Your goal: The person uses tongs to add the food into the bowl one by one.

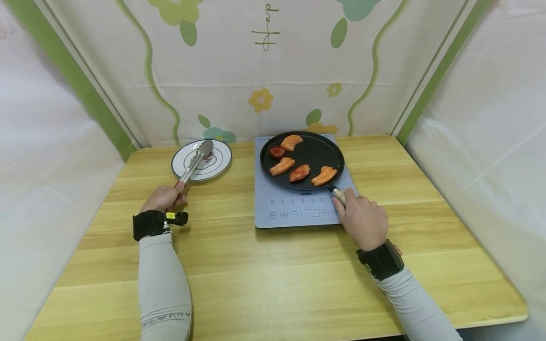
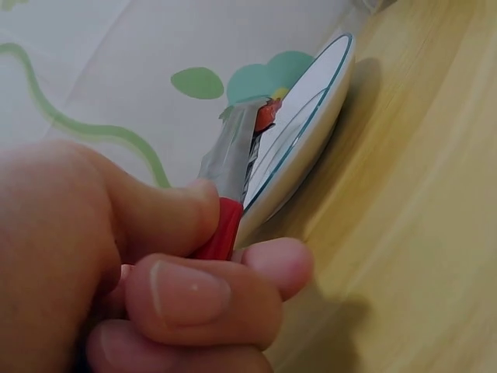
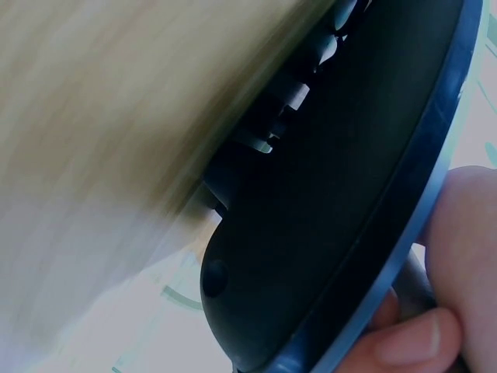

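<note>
My left hand (image 1: 164, 198) grips metal tongs (image 1: 193, 166) by their red handle (image 2: 219, 229). The tong tips are over a white plate (image 1: 225, 166) with a dark rim, at a small red piece (image 2: 268, 115); whether that piece touches the plate I cannot tell. With my right hand (image 1: 366, 221) I hold the handle (image 1: 337, 192) of a black frying pan (image 1: 317, 154). Several orange salmon pieces (image 1: 324, 175) and a round dark red piece (image 1: 277, 152) lie in the pan. The right wrist view shows my fingers (image 3: 411, 342) beside a large dark underside.
The pan sits on a grey-blue induction cooktop (image 1: 286, 203) with a control panel along its near side. Everything stands on a wooden table (image 1: 239, 279). A white curtain (image 1: 213, 61) with flower prints closes off the back, and pale sheets hang on both sides.
</note>
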A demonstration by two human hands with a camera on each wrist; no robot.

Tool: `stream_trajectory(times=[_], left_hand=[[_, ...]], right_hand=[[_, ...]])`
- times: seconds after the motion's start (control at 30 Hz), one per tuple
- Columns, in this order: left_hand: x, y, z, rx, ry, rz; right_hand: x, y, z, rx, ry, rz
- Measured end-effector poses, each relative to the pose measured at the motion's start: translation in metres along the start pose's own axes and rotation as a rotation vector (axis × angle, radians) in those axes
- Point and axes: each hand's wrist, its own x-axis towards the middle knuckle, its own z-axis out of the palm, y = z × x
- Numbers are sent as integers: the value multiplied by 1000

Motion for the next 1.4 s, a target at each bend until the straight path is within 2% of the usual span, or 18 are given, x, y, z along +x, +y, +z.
stream_trajectory(times=[0.43,0.77,1.03,1.4], left_hand=[[-6,9,-2,74,-23,56],[-14,15,-7,23,-52,101],[-16,19,-7,44,-60,123],[-21,31,-2,44,-76,156]], right_hand=[[0,0,-1,-1,5,-6],[1,0,-1,0,-6,-4],[1,-1,-1,3,-26,4],[0,0,0,3,-6,2]])
